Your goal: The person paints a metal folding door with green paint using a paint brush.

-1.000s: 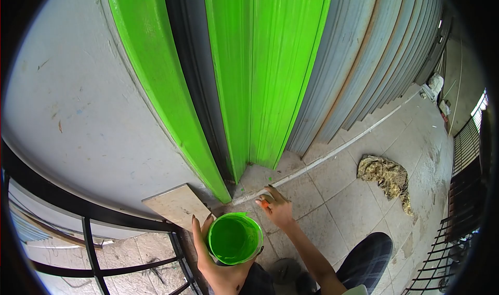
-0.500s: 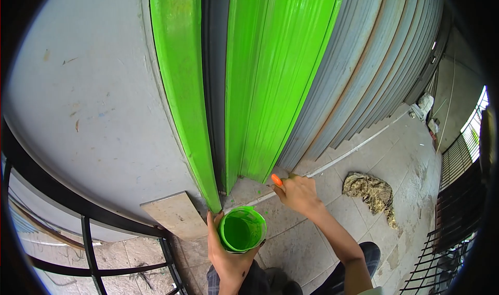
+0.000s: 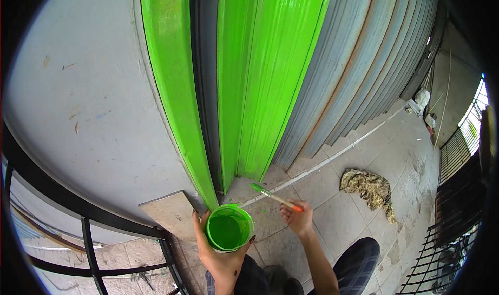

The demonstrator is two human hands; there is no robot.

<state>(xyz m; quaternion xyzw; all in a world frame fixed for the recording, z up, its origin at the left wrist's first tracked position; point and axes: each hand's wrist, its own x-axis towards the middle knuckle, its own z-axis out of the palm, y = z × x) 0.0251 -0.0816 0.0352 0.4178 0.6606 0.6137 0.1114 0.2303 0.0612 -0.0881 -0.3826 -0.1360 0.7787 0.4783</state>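
My left hand (image 3: pixel 221 261) is wrapped round a cup of green paint (image 3: pixel 228 228), its inside and rim coated green. In my right hand (image 3: pixel 298 218) is a paintbrush (image 3: pixel 278 198) with an orange-tipped wooden handle. Its green bristles point left, above and to the right of the cup, apart from it. Before me stands a folding metal door; its painted panel (image 3: pixel 265 87) is glossy bright green, and a green post (image 3: pixel 174 92) rises on its left. Further right the door's slats (image 3: pixel 332 77) are grey with rusty streaks.
A crumpled patterned cloth (image 3: pixel 368 191) lies on the tiled floor to the right. A flat board (image 3: pixel 169 212) leans by the white wall (image 3: pixel 83 103) at left. Black metal bars (image 3: pixel 86 238) curve at lower left; a dark grille (image 3: pixel 431 258) stands at right.
My right hand has drawn down and turned, bringing the brush's green bristles into view, away from the door's bottom. The cup has shifted slightly left in view with my left hand.
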